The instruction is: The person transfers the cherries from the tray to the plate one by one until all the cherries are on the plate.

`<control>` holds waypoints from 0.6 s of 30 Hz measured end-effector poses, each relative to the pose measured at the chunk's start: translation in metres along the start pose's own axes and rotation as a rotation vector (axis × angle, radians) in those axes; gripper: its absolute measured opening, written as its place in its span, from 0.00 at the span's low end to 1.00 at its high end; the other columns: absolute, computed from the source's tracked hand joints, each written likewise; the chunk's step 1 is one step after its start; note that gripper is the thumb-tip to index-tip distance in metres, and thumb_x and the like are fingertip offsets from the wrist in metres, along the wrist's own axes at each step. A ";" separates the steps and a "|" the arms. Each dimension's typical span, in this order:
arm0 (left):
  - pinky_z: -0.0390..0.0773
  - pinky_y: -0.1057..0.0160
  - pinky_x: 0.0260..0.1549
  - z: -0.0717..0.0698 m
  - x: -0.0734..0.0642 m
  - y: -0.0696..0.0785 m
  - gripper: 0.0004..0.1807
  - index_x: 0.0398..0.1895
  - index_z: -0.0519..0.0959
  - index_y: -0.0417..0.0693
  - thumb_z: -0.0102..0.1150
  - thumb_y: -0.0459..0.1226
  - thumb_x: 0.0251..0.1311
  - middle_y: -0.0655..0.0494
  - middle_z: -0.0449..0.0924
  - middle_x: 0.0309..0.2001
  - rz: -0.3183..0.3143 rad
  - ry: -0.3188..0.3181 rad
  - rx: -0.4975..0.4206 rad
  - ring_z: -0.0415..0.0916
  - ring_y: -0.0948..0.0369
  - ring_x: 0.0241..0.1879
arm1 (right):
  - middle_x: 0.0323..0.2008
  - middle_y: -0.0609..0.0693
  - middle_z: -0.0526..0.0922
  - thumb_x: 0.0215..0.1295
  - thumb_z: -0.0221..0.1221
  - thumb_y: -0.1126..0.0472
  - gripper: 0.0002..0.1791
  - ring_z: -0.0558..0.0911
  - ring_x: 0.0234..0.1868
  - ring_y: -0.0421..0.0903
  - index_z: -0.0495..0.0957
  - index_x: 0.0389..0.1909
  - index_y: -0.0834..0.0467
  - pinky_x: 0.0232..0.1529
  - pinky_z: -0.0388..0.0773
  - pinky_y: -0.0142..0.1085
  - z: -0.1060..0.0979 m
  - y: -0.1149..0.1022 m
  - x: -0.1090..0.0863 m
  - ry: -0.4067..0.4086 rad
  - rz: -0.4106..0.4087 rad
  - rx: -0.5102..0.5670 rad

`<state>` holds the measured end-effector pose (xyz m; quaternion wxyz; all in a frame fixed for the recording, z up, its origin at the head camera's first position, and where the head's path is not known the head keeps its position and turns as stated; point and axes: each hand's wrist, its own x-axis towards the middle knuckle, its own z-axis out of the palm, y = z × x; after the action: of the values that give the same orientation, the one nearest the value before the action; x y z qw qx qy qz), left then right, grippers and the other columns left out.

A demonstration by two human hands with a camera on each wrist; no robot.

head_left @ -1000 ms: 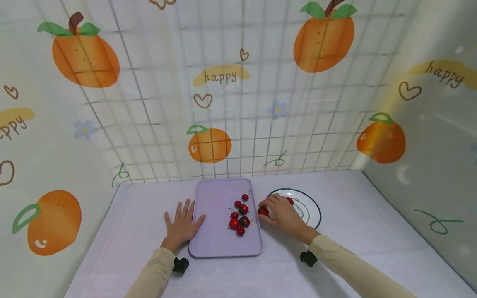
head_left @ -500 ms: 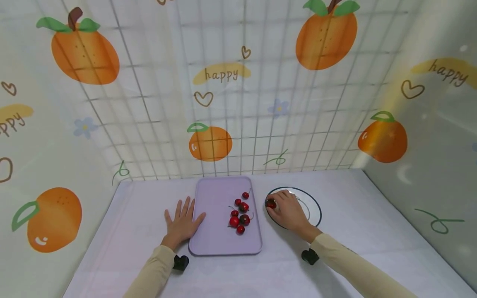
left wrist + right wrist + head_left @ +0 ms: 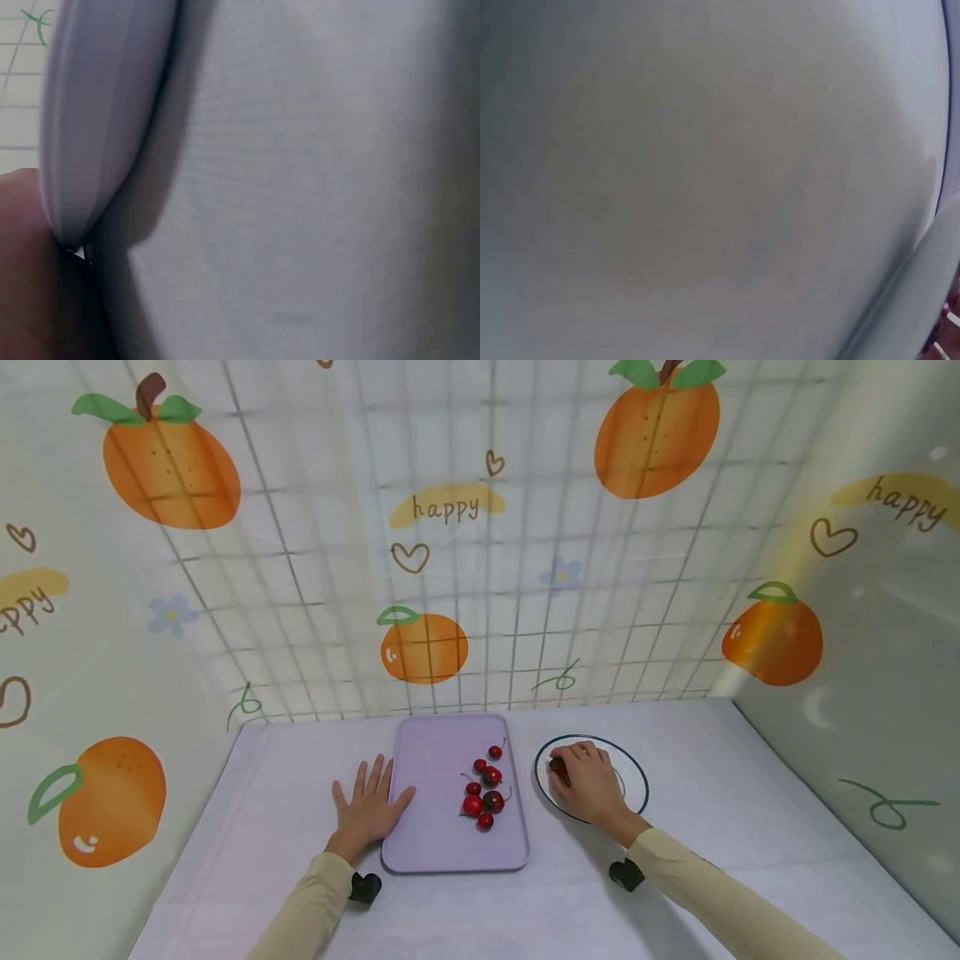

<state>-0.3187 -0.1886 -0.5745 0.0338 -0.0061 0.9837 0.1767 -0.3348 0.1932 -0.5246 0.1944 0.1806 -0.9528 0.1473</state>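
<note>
We see the dark red cherry (image 3: pixel 558 767) right of ctr, lower half of the head frame, over the L part of a white plate (image 3: pixel 634 783) w/ a dark rim. The R hand (image 3: pixel 592 781) pinches it btwn thumb & curled fingers; we can't tell if the fruit touches the plate, as the hand hides that spot. Just L of the plate, apart from it, is a lilac tray (image 3: pixel 423 839), lower ctr, w/ seven red cherries (image 3: pixel 472 806) bunched in its R half, some stems showing. The L hand (image 3: pixel 365 814) lies palm down at the tray's L edge, fingers spread, thumb over the rim. In the L wrist view we get the tray's side at upper L, hand touching it at lower L; R wrist view is mostly pale blur. Both arms have beige sleeves (image 3: pixel 720 889), w/ a black heart-shaped pc (image 3: pixel 365 888) by each wrist. All on a white tablecloth (image 3: pixel 720 802); behind, upper frame, a curtain (image 3: pixel 337 635) w/ printed oranges & "happy", grid lines showing thru.
</note>
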 end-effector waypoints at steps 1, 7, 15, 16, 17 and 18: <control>0.25 0.26 0.74 0.000 0.000 0.000 0.48 0.85 0.42 0.58 0.30 0.72 0.70 0.58 0.34 0.86 -0.001 0.002 -0.001 0.29 0.47 0.86 | 0.51 0.58 0.87 0.67 0.64 0.58 0.16 0.77 0.58 0.60 0.81 0.52 0.60 0.62 0.72 0.59 0.000 0.000 0.000 -0.003 0.002 -0.008; 0.24 0.26 0.74 -0.001 0.000 0.001 0.48 0.85 0.43 0.58 0.31 0.72 0.70 0.58 0.35 0.86 0.004 0.010 -0.001 0.30 0.47 0.86 | 0.52 0.60 0.87 0.68 0.62 0.58 0.17 0.77 0.60 0.61 0.81 0.54 0.62 0.64 0.72 0.60 -0.001 0.000 -0.001 -0.019 0.008 -0.008; 0.23 0.27 0.74 -0.004 -0.001 0.003 0.48 0.85 0.43 0.56 0.33 0.71 0.71 0.57 0.35 0.86 -0.002 0.001 -0.013 0.29 0.47 0.86 | 0.57 0.61 0.84 0.70 0.60 0.58 0.18 0.74 0.64 0.63 0.80 0.56 0.63 0.69 0.68 0.62 0.001 -0.002 -0.002 -0.009 0.007 0.011; 0.23 0.27 0.74 -0.004 -0.001 0.003 0.48 0.85 0.43 0.56 0.33 0.71 0.71 0.57 0.35 0.86 -0.002 0.001 -0.014 0.29 0.47 0.86 | 0.57 0.61 0.84 0.70 0.60 0.59 0.18 0.74 0.64 0.63 0.80 0.56 0.63 0.69 0.68 0.63 0.002 -0.003 -0.001 0.004 0.000 0.015; 0.23 0.27 0.74 -0.004 -0.001 0.003 0.48 0.85 0.43 0.56 0.33 0.71 0.71 0.56 0.35 0.86 -0.002 0.003 -0.016 0.30 0.47 0.86 | 0.57 0.61 0.83 0.70 0.60 0.59 0.17 0.74 0.64 0.63 0.80 0.55 0.63 0.69 0.68 0.62 0.002 -0.004 -0.001 0.018 -0.008 0.018; 0.23 0.27 0.74 -0.003 -0.002 0.003 0.48 0.85 0.44 0.56 0.33 0.71 0.71 0.56 0.35 0.86 -0.001 0.006 -0.020 0.30 0.47 0.86 | 0.57 0.61 0.83 0.69 0.60 0.60 0.17 0.74 0.64 0.63 0.80 0.55 0.63 0.68 0.67 0.62 0.003 -0.005 -0.001 0.030 -0.015 0.022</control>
<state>-0.3175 -0.1872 -0.5702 0.0307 -0.0075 0.9819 0.1865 -0.3330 0.1876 -0.5264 0.2077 0.1876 -0.9468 0.1587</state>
